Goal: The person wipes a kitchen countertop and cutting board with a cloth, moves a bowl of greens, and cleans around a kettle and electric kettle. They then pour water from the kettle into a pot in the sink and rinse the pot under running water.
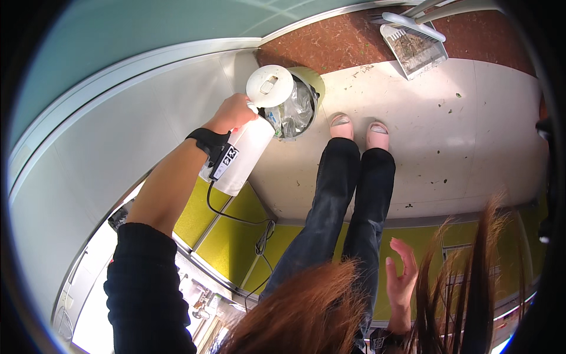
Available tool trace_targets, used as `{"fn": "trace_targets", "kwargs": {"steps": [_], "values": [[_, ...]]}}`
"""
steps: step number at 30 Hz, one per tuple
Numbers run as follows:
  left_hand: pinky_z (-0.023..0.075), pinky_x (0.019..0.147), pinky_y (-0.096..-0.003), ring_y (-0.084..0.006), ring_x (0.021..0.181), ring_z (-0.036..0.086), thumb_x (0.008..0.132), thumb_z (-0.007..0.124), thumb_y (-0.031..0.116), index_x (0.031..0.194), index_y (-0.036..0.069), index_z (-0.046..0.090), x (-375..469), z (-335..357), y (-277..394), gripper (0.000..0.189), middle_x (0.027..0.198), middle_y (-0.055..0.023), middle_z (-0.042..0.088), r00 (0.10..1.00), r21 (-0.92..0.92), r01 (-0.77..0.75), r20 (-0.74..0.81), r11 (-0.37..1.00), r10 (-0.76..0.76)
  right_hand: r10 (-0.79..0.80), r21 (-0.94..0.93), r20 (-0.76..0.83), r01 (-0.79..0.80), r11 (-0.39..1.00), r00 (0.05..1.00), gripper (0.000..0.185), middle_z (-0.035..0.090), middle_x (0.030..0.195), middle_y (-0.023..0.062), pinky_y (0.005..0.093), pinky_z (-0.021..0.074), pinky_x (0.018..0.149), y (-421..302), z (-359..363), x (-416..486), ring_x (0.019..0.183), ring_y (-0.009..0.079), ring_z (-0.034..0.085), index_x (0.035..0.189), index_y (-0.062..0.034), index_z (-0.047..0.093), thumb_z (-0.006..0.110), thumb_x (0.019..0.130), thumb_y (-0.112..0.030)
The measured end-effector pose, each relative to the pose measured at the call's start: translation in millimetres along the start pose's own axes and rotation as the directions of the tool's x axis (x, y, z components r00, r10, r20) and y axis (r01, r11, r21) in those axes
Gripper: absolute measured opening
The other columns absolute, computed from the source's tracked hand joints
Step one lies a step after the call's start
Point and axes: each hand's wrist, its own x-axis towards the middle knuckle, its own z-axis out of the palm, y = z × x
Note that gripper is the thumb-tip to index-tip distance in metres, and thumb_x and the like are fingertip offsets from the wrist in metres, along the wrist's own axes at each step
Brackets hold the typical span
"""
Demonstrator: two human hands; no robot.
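My left hand [236, 111] grips the top rim or handle of a white cylindrical pitcher [247, 152] with its round white lid [269, 86] swung open. A band with a small cabled device sits on that wrist. Below and beside the lid is a round waste bin [317, 99] holding clear plastic bags [297, 110]. My right hand [403, 270] hangs near my right leg, fingers apart and slightly curled, with nothing in it. Whether anything is inside the pitcher cannot be seen.
A dustpan [415, 53] full of debris stands on the red-brown floor at the top right, with a broom [413, 25] over it. Bits of leaf are scattered on the pale floor [424, 177]. Yellow-green cabinets [225, 239] line the near side. A cable [239, 219] hangs from the wrist device.
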Motion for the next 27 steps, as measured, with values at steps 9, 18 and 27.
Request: {"fn": "trace_targets", "kwargs": {"steps": [9, 18, 27], "values": [[0.0458, 0.048, -0.0370, -0.0250, 0.047, 0.061, 0.074, 0.076, 0.016, 0.074, -0.008, 0.064, 34.2, -5.6, 29.5, 0.027, 0.055, -0.0140, 0.060, 0.982, 0.007, 0.022, 0.186, 1.000, -0.023, 0.192, 0.156, 0.042, -0.196, 0.968, 0.980, 0.026, 0.062, 0.119, 0.0131, 0.0364, 0.0430, 0.102, 23.4, 20.1, -7.2, 0.114, 0.0237, 0.058, 0.118, 0.0008, 0.061, 0.055, 0.093, -0.002], [0.0461, 0.047, -0.0378, -0.0235, 0.045, 0.059, 0.073, 0.074, 0.010, 0.077, -0.008, 0.065, 31.7, -0.5, 33.9, 0.021, 0.057, -0.0144, 0.061, 0.974, 0.196, 0.125, 0.164, 0.973, -0.158, 0.272, 0.229, 0.107, -0.290, 0.929, 0.956, 0.024, 0.065, 0.115, 0.0130, 0.0352, 0.0460, 0.099, 28.4, 19.2, -12.7, 0.110, 0.0216, 0.062, 0.113, 0.0032, 0.062, 0.054, 0.091, 0.005], [0.0475, 0.047, -0.0370, -0.0224, 0.044, 0.059, 0.074, 0.073, 0.011, 0.106, -0.007, 0.066, 23.2, 0.2, 21.7, 0.037, 0.066, -0.0152, 0.065, 0.985, 0.170, 0.097, 0.128, 0.981, -0.120, 0.308, 0.211, 0.045, -0.311, 0.927, 0.950, 0.021, 0.066, 0.112, 0.0115, 0.0331, 0.0465, 0.096, 26.3, 22.6, -12.7, 0.108, 0.0201, 0.062, 0.113, 0.0015, 0.063, 0.055, 0.094, -0.002]]}}
